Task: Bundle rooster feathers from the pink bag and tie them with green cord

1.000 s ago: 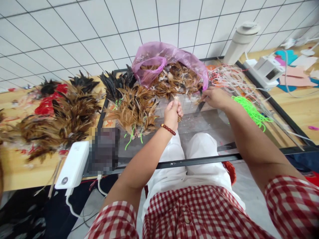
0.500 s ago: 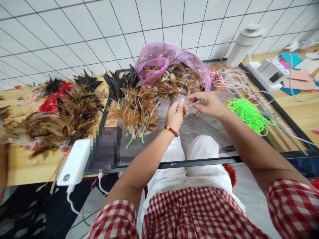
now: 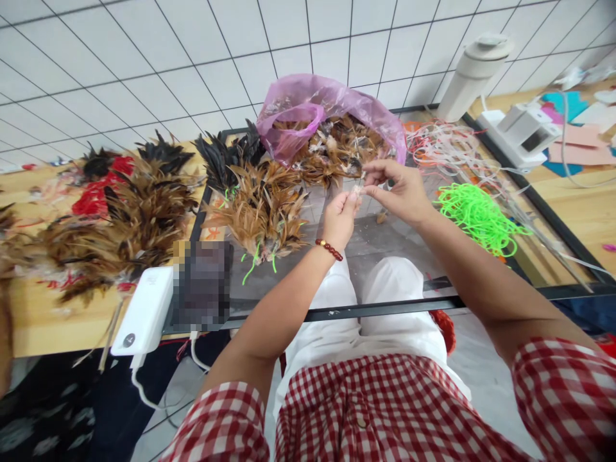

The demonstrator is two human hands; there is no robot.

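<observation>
My left hand (image 3: 339, 220), with a dark red bead bracelet (image 3: 329, 249) on its wrist, is closed in a pinch on a small feather (image 3: 357, 190) whose pale, fluffy end sticks up past the thumb. My right hand (image 3: 402, 189) is beside it, thumb tip at the fluff and forefinger raised apart from the thumb. Behind both hands, brown feathers (image 3: 351, 151) lie heaped in a pink plastic bag (image 3: 332, 86). To the left is a bundle of brown feathers (image 3: 264, 208) with bright green cord ends at its base.
A tangle of green cord (image 3: 479, 218) and pale clear strands (image 3: 445, 147) lie on the right. A white bottle (image 3: 474, 77) and a power strip (image 3: 514, 144) stand behind. Leftward are more feathers (image 3: 125, 231), red cord (image 3: 103, 189) and a white power bank (image 3: 144, 308). A black frame edge (image 3: 385, 308) crosses in front.
My right hand's forefinger has lifted away from its thumb. The pale fluff now stands clearer above my left thumb, and the view has shifted slightly.
</observation>
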